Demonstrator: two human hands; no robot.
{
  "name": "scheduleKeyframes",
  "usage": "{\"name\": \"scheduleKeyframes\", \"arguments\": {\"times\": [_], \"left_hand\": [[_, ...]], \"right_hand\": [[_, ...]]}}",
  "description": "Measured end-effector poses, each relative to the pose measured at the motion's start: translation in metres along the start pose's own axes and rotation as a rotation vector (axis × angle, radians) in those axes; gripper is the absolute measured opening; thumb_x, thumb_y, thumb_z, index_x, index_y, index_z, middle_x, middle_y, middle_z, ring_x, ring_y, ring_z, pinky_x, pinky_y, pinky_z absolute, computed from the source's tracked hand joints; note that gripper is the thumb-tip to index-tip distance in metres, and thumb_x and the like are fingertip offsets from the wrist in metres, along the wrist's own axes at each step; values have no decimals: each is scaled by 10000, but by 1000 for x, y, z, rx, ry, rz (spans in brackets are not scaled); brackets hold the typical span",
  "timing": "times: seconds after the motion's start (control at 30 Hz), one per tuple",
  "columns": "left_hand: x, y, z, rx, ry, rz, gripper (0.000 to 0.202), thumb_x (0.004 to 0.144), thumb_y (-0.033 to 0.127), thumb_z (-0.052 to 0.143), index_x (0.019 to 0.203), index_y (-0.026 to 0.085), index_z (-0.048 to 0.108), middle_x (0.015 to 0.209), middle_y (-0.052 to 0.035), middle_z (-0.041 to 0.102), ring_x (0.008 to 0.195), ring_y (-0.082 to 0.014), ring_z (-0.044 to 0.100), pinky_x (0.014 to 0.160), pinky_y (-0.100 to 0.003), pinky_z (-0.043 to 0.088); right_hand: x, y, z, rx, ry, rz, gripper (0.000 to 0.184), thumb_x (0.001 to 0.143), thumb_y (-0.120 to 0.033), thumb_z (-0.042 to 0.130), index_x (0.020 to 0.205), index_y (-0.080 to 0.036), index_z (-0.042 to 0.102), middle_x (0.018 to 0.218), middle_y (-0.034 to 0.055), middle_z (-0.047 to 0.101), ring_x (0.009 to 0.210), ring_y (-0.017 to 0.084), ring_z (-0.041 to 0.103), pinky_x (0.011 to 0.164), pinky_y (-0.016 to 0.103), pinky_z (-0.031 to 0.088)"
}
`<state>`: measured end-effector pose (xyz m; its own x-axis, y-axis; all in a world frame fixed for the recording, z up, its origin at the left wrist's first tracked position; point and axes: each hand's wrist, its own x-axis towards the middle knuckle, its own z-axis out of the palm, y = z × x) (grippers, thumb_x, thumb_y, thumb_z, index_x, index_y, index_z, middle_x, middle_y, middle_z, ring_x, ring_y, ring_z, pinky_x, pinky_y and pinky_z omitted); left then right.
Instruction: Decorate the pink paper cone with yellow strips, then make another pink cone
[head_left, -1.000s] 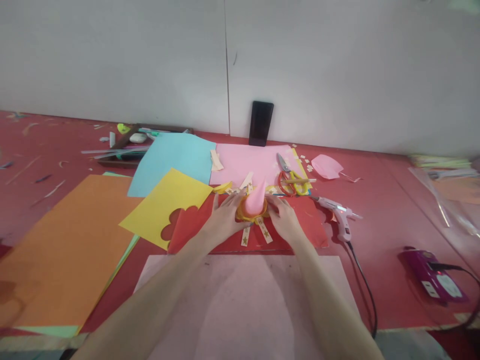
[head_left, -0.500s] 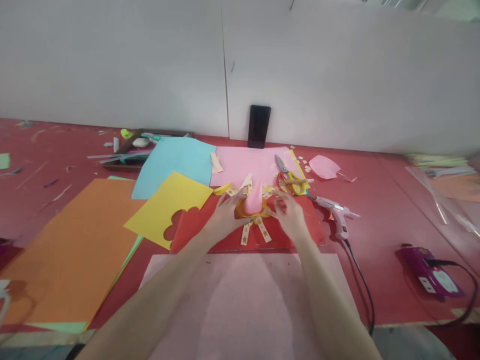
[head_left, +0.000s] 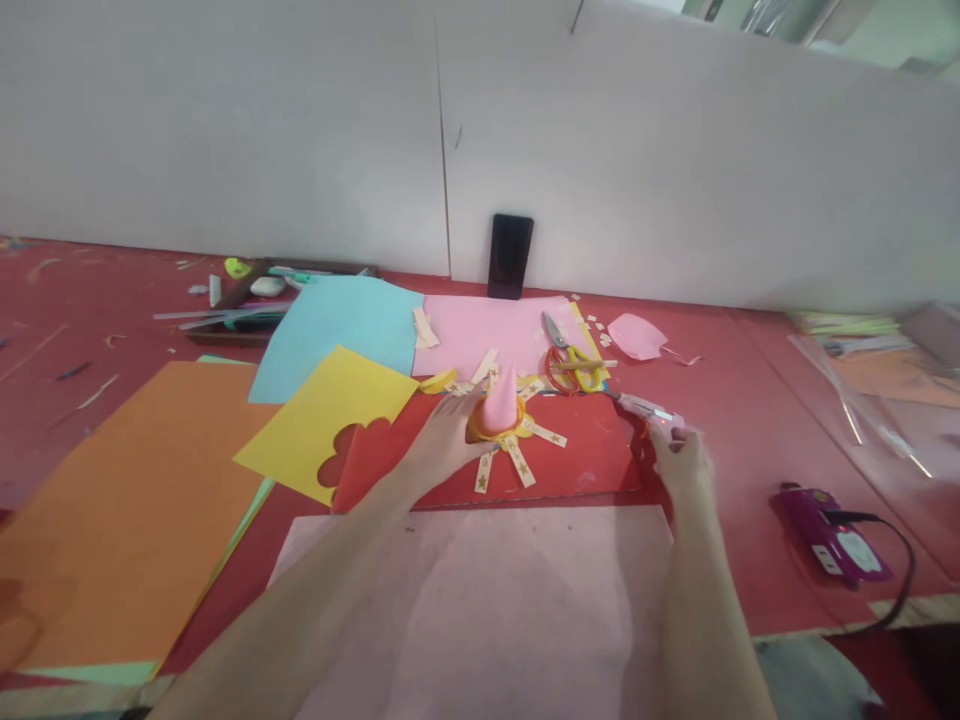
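A pink paper cone [head_left: 501, 404] stands on a yellow ring with cream star-printed strips [head_left: 517, 460] fanning out from it, all on a red sheet [head_left: 585, 455]. My left hand [head_left: 442, 440] rests against the cone's left side, fingers curled around the ring. My right hand [head_left: 681, 462] is off to the right, its fingers closed over the handle of the pink-white glue gun [head_left: 645, 408], whose nozzle points left toward the scissors.
Scissors [head_left: 570, 360] with red and yellow handles lie behind the cone on a pink sheet [head_left: 487, 325]. Yellow [head_left: 330, 415], blue [head_left: 337, 320] and orange [head_left: 127, 500] sheets spread left. A black phone [head_left: 509, 255] leans on the wall. A purple device [head_left: 829, 520] sits right.
My right hand left the cone and moved right onto the glue gun. My left hand stayed at the cone. The view shifted slightly.
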<state>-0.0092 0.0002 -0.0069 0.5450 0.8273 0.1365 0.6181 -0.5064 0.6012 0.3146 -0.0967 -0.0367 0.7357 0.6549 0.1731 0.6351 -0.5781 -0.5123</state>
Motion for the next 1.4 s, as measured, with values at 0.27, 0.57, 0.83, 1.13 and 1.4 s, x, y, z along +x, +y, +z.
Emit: {"name": "scheduleKeyframes", "arguments": {"times": [0.27, 0.57, 0.83, 1.13, 1.4], "left_hand": [[-3, 7, -16, -235, 226, 15, 467, 730, 397, 585, 1134, 221, 429, 1200, -69, 476, 1123, -194, 439, 935, -329, 372], [-4, 5, -21, -8, 136, 208, 214, 822, 377, 472, 793, 211, 604, 822, -23, 618, 807, -153, 559, 744, -283, 434], [-4, 7, -16, 100, 49, 273, 277, 822, 431, 454, 796, 206, 613, 815, -12, 630, 790, -147, 560, 712, -268, 405], [-4, 7, -10, 170, 76, 315, 221, 836, 360, 464, 798, 208, 620, 792, 8, 633, 761, -124, 563, 709, -247, 390], [-4, 8, -7, 208, 132, 370, 179, 830, 315, 488, 793, 197, 618, 774, 15, 635, 728, -112, 561, 698, -239, 378]], "right_hand": [[-3, -12, 9, 53, 70, 25, 474, 805, -500, 288, 922, -89, 494, 886, 206, 567, 858, 292, 532, 696, 373, 389], [-42, -53, -11, 260, 128, -23, 452, 827, -528, 267, 1011, -158, 448, 836, 105, 560, 728, 208, 528, 610, 292, 376], [-60, -66, -3, 244, -186, -115, 588, 607, -580, 572, 1031, -199, 429, 975, 89, 570, 849, 228, 552, 689, 309, 413], [-72, -81, 4, 52, -192, -234, 451, 660, -536, 516, 970, -214, 458, 921, 68, 598, 790, 241, 581, 590, 295, 392], [-76, -85, 0, -10, -196, -286, 351, 691, -449, 504, 945, -212, 453, 910, 49, 606, 730, 201, 583, 547, 260, 365]]}}
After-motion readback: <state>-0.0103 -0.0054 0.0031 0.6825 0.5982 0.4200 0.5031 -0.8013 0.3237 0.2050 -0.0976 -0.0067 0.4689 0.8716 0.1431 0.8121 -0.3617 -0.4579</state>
